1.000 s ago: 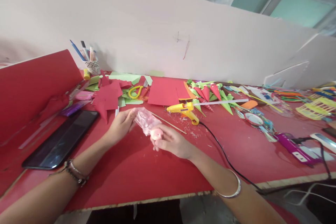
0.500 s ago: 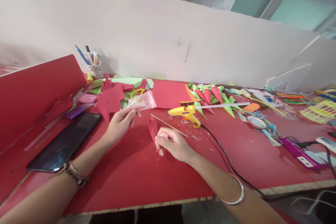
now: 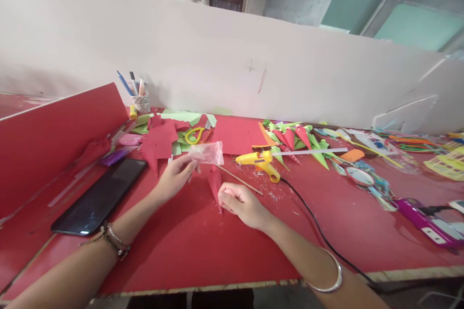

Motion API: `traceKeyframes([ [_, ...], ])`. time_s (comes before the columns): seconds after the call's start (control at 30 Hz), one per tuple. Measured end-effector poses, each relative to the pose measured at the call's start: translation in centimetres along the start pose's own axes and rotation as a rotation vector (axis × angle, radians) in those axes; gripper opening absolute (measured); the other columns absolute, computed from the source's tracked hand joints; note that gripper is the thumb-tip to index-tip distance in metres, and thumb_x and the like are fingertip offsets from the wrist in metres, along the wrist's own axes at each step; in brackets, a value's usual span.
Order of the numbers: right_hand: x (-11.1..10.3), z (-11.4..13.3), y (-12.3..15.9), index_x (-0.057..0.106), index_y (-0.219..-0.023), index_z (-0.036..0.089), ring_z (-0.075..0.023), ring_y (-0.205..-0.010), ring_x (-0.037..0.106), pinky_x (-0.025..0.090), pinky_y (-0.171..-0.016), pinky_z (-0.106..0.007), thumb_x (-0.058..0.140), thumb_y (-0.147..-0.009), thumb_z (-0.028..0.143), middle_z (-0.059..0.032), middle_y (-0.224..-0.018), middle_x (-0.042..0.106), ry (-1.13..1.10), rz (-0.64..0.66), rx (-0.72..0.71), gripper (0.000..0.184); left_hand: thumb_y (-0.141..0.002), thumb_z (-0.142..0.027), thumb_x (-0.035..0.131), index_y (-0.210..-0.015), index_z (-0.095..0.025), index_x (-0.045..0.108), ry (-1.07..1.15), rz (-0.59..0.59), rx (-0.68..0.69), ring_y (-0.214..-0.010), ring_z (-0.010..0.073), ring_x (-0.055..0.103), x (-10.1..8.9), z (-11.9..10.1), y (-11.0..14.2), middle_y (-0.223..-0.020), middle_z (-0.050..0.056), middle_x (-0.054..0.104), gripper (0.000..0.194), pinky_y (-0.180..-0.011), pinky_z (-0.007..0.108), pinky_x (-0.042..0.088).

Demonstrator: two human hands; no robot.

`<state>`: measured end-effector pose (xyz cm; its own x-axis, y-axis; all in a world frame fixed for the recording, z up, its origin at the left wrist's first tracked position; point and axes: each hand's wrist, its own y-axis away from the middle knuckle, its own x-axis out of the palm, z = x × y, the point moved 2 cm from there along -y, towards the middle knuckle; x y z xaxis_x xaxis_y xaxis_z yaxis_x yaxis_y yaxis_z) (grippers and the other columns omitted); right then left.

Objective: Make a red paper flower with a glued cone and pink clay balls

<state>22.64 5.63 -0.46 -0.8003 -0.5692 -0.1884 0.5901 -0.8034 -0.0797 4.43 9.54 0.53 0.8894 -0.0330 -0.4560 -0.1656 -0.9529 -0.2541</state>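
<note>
Pink lump [image 3: 229, 192] now apart from clear bag [image 3: 209, 152], in curled right hand [image 3: 243, 204]; bag in left hand's [image 3: 177, 174] pinch.

Even, fairly bright light fills the frame, laying a soft shadow on the red tabletop [image 3: 203, 256] below the left hand [image 3: 176, 175]. Whitish glints wash the clear bag [image 3: 212, 153] near the centre; a small glare marks the phone [image 3: 99, 198] at left. Wide-angle distortion bows the white partition [image 3: 203, 53], and detail softens toward the right edge.
</note>
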Motion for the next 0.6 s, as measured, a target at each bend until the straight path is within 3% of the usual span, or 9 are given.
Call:
traceKeyframes([
  [0.1, -0.1, 0.1, 0.1, 0.038, -0.057, 0.017, -0.0057, -0.047, 0.028, 0.023, -0.044, -0.02, 0.039, -0.085, 0.044, 0.0061, -0.051, 0.029, 0.102, 0.018, -0.021, 0.04, -0.082, -0.031, 0.039, -0.064, -0.016, 0.05, 0.001, 0.108, 0.017, -0.045, 0.0068, 0.041, 0.5, -0.3, 0.2, -0.052, -0.005, 0.045, 0.026, -0.045, 0.018, 0.034],
  [0.2, 0.0, 0.2, 0.2, 0.037, -0.055, 0.017, -0.0061, -0.047, 0.025, 0.021, -0.044, -0.021, 0.038, -0.085, 0.046, 0.0061, -0.051, 0.027, 0.127, 0.017, -0.008, 0.042, -0.082, -0.032, 0.039, -0.062, -0.016, 0.049, -0.006, 0.137, 0.019, -0.044, 0.0065, 0.041, 0.8, -0.5, 0.3, -0.054, -0.005, 0.046, 0.027, -0.045, 0.018, 0.034],
  [0.3, 0.1, 0.8, 0.4, 0.052, -0.064, 0.016, -0.0068, -0.051, 0.032, 0.027, -0.048, -0.021, 0.04, -0.085, 0.042, 0.0046, -0.056, 0.035, 0.137, 0.018, -0.07, 0.035, -0.081, -0.032, 0.039, -0.062, -0.016, 0.049, 0.012, 0.106, 0.012, -0.044, 0.0066, 0.042, 0.7, -0.7, 0.3, -0.054, -0.005, 0.047, 0.027, -0.045, 0.019, 0.035],
  [0.43, 0.3, 1.5, 0.6, 0.064, -0.092, 0.022, -0.0087, -0.069, 0.044, 0.038, -0.064, -0.023, 0.044, -0.084, 0.034, -0.0002, -0.081, 0.045, 0.11, 0.16, -0.181, 0.024, -0.08, -0.031, 0.041, -0.063, -0.016, 0.05, 0.023, 0.001, 0.003, -0.043, 0.0061, 0.041, -0.8, -1.0, 0.0, -0.051, -0.005, 0.046, 0.025, -0.045, 0.018, 0.035],
  [0.53, 0.4, 1.3, 0.7, 0.064, -0.092, 0.023, -0.0088, -0.074, 0.047, 0.04, -0.065, -0.023, 0.05, -0.081, 0.031, -0.0024, -0.096, 0.046, 0.078, 0.163, -0.158, 0.02, -0.078, -0.028, 0.044, -0.063, -0.015, 0.051, 0.048, -0.135, -0.048, -0.041, 0.0058, 0.04, -3.4, -0.6, -0.5, -0.047, -0.006, 0.043, 0.02, -0.041, 0.017, 0.032],
  [0.6, 0.4, 1.0, 0.6, 0.063, -0.089, 0.022, -0.009, -0.075, 0.048, 0.042, -0.066, -0.023, 0.055, -0.077, 0.03, -0.0024, -0.097, 0.048, 0.028, 0.136, -0.117, 0.016, -0.076, -0.025, 0.047, -0.063, -0.015, 0.052, 0.084, -0.301, -0.104, -0.041, 0.0049, 0.038, -5.7, 0.4, -1.0, -0.046, -0.006, 0.044, 0.018, -0.04, 0.016, 0.03],
])
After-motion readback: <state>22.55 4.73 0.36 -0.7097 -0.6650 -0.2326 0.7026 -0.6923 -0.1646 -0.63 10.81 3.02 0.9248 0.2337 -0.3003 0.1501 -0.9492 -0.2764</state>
